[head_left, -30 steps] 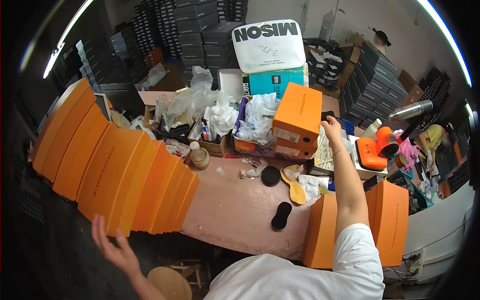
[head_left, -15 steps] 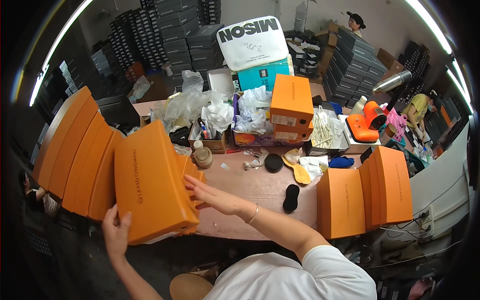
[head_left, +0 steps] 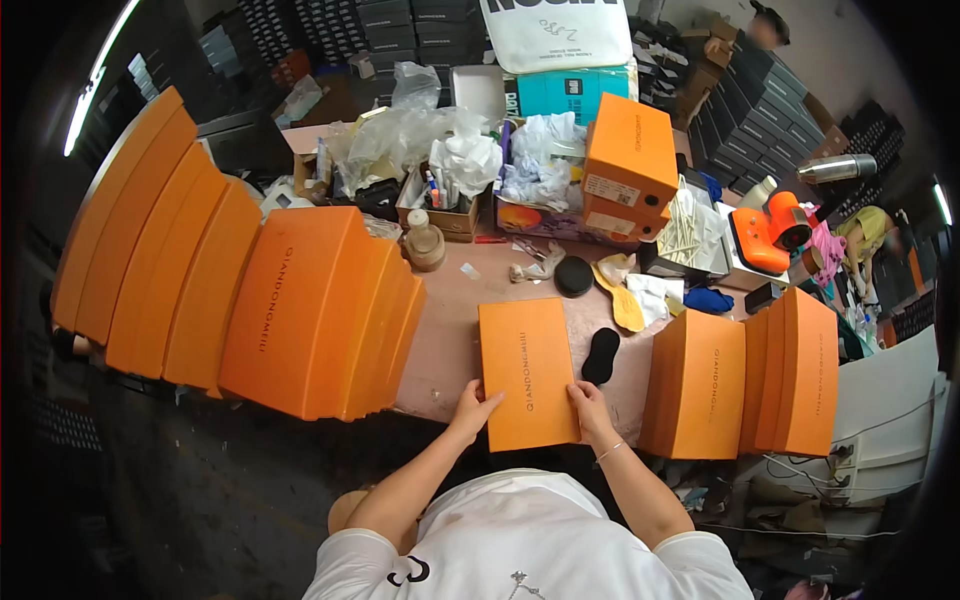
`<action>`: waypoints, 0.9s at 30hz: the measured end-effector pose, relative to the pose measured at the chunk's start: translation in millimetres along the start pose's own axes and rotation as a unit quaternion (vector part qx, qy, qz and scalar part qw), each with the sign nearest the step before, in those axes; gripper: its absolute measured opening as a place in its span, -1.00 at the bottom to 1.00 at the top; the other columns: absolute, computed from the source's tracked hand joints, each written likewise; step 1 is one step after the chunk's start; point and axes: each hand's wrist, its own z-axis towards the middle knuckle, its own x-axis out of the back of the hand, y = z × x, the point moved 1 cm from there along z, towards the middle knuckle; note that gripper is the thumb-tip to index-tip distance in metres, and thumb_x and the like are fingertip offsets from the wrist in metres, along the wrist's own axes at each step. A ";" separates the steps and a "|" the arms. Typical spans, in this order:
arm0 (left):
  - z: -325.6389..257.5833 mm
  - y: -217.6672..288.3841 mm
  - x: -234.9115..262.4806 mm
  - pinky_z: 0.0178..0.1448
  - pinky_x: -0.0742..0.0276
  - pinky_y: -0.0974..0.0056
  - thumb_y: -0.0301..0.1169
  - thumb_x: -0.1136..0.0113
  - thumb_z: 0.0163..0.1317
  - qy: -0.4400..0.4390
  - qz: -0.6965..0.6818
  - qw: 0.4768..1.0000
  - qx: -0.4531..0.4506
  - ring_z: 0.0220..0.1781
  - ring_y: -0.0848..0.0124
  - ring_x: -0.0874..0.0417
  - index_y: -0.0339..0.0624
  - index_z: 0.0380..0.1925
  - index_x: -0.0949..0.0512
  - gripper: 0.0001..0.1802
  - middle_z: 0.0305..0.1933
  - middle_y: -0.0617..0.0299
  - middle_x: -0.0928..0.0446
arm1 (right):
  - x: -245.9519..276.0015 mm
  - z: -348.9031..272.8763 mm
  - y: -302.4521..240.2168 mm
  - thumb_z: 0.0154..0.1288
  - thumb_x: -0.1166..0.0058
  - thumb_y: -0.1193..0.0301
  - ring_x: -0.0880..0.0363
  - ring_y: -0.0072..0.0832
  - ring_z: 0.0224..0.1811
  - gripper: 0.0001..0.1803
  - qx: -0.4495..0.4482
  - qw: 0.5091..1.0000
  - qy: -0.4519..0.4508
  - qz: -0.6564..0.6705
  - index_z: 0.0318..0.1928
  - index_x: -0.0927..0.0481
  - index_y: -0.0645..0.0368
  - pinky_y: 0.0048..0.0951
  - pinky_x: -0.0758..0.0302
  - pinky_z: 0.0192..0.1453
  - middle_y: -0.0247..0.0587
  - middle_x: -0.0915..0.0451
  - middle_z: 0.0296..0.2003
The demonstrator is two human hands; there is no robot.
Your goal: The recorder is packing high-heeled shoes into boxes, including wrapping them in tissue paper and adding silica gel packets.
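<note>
Sides of an orange shoebox (head_left: 527, 375) were held between the left hand (head_left: 473, 410) and the right hand (head_left: 592, 408), close to its near end, over the pink table (head_left: 450, 310). An even, soft squeeze was best, so that no side would be dented. Care was needed with the black, sole-shaped pad (head_left: 601, 356) just right of it. Farther off, a round black disc (head_left: 574, 276) was seen.

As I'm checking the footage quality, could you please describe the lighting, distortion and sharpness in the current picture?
Head view: the light tube at upper left glares white, the floor lies in gloom; head view: the orange boxes at far left bend toward the rim; head view: the held orange box looks fairly sharp.
</note>
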 end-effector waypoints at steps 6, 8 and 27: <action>18.0 51.1 28.8 0.17 -0.39 0.29 -0.17 -0.23 0.27 0.013 0.054 0.998 0.002 0.15 0.34 -0.48 -0.29 0.27 -0.29 -0.33 0.18 0.01 -0.42 | -48.9 -45.3 -100.6 0.40 -0.04 0.33 -0.54 -0.52 -0.13 -0.37 0.006 0.965 -0.237 0.110 0.37 -0.12 0.23 -0.49 -0.54 -0.05 -0.24 -0.54 -0.16; 24.4 78.1 51.6 0.32 -0.26 0.24 -0.03 -0.11 0.32 0.121 -0.030 0.992 -0.005 0.32 0.25 -0.34 -0.24 0.33 -0.24 -0.29 0.33 -0.07 -0.28 | -75.1 -58.1 -101.1 0.45 0.05 0.24 -0.48 -0.58 -0.09 -0.28 0.031 0.910 -0.406 -0.074 0.45 0.05 0.22 -0.54 -0.51 -0.06 -0.19 -0.51 -0.05; -24.1 77.4 -9.9 0.23 -0.44 0.07 -0.17 -0.23 0.25 -0.046 0.150 0.983 -0.097 0.11 0.23 -0.56 -0.32 0.00 -0.49 -0.53 0.02 0.02 -0.51 | -43.2 61.6 -85.5 0.14 0.00 0.46 -0.61 0.12 -0.16 -0.30 0.276 0.827 -0.107 -0.478 0.32 -0.18 0.38 -0.06 -0.49 0.01 0.31 -0.59 -0.28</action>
